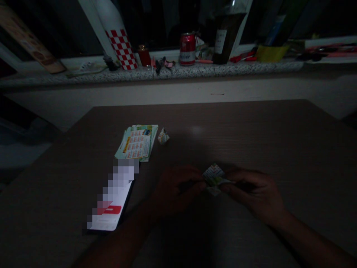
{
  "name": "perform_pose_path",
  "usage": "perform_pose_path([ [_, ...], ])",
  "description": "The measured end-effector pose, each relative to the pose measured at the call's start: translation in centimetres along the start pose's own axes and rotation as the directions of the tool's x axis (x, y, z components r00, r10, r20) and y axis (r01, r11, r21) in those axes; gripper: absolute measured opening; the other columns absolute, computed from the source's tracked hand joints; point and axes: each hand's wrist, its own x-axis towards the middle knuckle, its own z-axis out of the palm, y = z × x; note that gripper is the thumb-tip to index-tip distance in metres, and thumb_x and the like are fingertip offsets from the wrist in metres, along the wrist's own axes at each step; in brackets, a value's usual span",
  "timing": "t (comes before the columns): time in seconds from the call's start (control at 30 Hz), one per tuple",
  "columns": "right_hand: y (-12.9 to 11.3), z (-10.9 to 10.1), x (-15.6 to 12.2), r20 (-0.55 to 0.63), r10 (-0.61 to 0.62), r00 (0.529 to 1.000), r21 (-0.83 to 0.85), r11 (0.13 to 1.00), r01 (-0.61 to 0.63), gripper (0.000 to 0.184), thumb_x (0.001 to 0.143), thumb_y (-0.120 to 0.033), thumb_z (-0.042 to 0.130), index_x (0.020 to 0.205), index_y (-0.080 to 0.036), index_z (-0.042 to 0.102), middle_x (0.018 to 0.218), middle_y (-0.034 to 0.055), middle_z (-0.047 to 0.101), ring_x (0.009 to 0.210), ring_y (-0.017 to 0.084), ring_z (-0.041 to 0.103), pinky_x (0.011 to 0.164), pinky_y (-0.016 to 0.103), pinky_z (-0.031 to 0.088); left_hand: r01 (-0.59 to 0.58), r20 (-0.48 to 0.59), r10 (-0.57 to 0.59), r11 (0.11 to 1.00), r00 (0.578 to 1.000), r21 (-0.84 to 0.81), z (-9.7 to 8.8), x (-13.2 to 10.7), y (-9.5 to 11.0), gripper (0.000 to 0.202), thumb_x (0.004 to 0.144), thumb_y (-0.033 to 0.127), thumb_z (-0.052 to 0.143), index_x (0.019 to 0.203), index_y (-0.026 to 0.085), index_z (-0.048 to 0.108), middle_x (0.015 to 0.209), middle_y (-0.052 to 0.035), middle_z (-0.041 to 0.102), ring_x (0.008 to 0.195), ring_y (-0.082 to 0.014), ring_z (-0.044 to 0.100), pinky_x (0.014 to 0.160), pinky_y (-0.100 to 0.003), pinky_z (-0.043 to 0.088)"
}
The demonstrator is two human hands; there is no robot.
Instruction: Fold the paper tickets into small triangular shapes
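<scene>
A small folded paper (pixel 214 172), printed in white and green, is held between my two hands just over the table. My left hand (pixel 181 184) pinches its left corner between thumb and fingers. On the other side, my right hand (pixel 255 190) grips the right edge in the same way. Shadow hides part of the left fingers. Farther off to the left, a finished-looking folded paper piece (pixel 163 137) stands beside a stack of printed calendar sheets (pixel 136 143).
A lit phone (pixel 111 203) lies on the brown table (pixel 251 126) at left, its screen partly pixelated. Behind, a granite windowsill (pixel 173 70) carries a red can (pixel 187 49), a red-checked white bottle (pixel 121 46), a dark labelled bottle (pixel 223 41) and a yellow container (pixel 272 53).
</scene>
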Motion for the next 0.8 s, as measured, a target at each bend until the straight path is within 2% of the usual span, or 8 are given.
perform_pose_path([
  [0.1, -0.2, 0.3, -0.1, -0.072, 0.047, 0.996, -0.018, 0.999, -0.048, 0.004, 0.074, -0.022, 0.075, 0.075, -0.02, 0.072, 0.068, 0.0028, 0.075, 0.057, 0.015, 0.068, 0.05, 0.023, 0.055, 0.011, -0.045, -0.01, 1.0, 0.999, 0.019, 0.3, -0.1, 0.1, 0.011, 0.086, 0.02, 0.061, 0.088, 0.015, 0.071, 0.085, -0.005, 0.072, 0.077, -0.0142, 0.066, 0.07, -0.024, 0.05],
  [0.23, -0.4, 0.7, -0.2, -0.117, 0.087, 0.989, -0.023, 0.996, -0.09, 0.005, 0.072, -0.022, 0.075, 0.076, -0.02, 0.072, 0.063, 0.0007, 0.073, 0.051, 0.014, 0.066, 0.046, 0.021, 0.054, 0.027, -0.118, -0.019, 0.997, 0.993, 0.068, 0.6, -0.1, 0.4, 0.01, 0.085, 0.02, 0.062, 0.084, 0.017, 0.071, 0.08, -0.0035, 0.072, 0.073, -0.0142, 0.066, 0.068, -0.025, 0.051],
  [0.33, -0.5, 0.9, -0.3, -0.147, 0.086, 0.985, -0.005, 0.996, -0.088, 0.004, 0.073, -0.021, 0.074, 0.076, -0.02, 0.07, 0.064, 0.0007, 0.074, 0.052, 0.014, 0.067, 0.046, 0.021, 0.055, 0.037, -0.186, -0.02, 0.995, 0.982, 0.091, 1.0, -0.2, 0.5, 0.007, 0.083, 0.019, 0.064, 0.082, 0.017, 0.07, 0.08, -0.0028, 0.073, 0.073, -0.0142, 0.067, 0.068, -0.025, 0.051],
  [0.43, -0.4, 0.9, -0.5, -0.155, 0.081, 0.985, 0.02, 0.997, -0.079, 0.008, 0.074, -0.018, 0.073, 0.079, -0.021, 0.069, 0.07, 0.0008, 0.075, 0.058, 0.015, 0.071, 0.051, 0.021, 0.058, 0.105, -0.244, -0.082, 0.991, 0.966, 0.084, 1.4, -0.5, 0.3, 0.004, 0.08, 0.02, 0.066, 0.083, 0.018, 0.068, 0.079, -0.0018, 0.072, 0.071, -0.014, 0.066, 0.067, -0.025, 0.052],
  [0.53, -0.2, 0.9, -0.6, -0.159, 0.083, 0.984, -0.001, 0.996, -0.084, 0.012, 0.075, -0.017, 0.072, 0.084, -0.022, 0.067, 0.073, 0.0005, 0.075, 0.063, 0.014, 0.072, 0.056, 0.02, 0.059, 0.191, -0.295, -0.181, 0.981, 0.938, 0.007, 1.5, -0.6, 0.0, 0.027, 0.076, 0.023, 0.071, 0.102, 0.018, 0.062, 0.079, -0.0009, 0.069, 0.072, -0.0147, 0.065, 0.068, -0.026, 0.052],
  [0.63, -0.1, 1.0, -0.6, -0.126, 0.023, 0.992, -0.078, 0.996, -0.033, 0.014, 0.076, -0.015, 0.071, 0.088, -0.022, 0.066, 0.075, -0.0002, 0.074, 0.064, 0.013, 0.071, 0.058, 0.019, 0.059, 0.244, -0.23, -0.254, 0.967, 0.939, -0.071, 1.4, -0.5, -0.1, 0.039, 0.073, 0.026, 0.074, 0.108, 0.017, 0.06, 0.086, -0.0021, 0.069, 0.079, -0.0162, 0.064, 0.074, -0.028, 0.051],
  [0.73, 0.0, 0.9, -0.7, -0.042, -0.043, 0.998, -0.147, 0.988, 0.036, 0.019, 0.078, -0.013, 0.068, 0.093, -0.023, 0.064, 0.079, -0.0005, 0.074, 0.066, 0.012, 0.071, 0.06, 0.018, 0.058, 0.271, -0.132, -0.284, 0.956, 0.95, -0.11, 1.3, -0.4, 0.0, 0.036, 0.072, 0.029, 0.076, 0.105, 0.018, 0.065, 0.094, -0.0037, 0.069, 0.086, -0.018, 0.063, 0.077, -0.029, 0.05],
  [0.8, 0.0, 0.8, -0.8, 0.0, -0.063, 0.998, -0.195, 0.979, 0.062, 0.021, 0.078, -0.013, 0.067, 0.096, -0.023, 0.062, 0.082, 0.0, 0.074, 0.069, 0.013, 0.072, 0.062, 0.019, 0.058, 0.294, -0.099, -0.309, 0.946, 0.946, -0.138, 1.4, -0.2, 0.1, 0.028, 0.076, 0.03, 0.073, 0.101, 0.018, 0.067, 0.092, -0.0031, 0.068, 0.086, -0.0175, 0.063, 0.077, -0.028, 0.049],
])
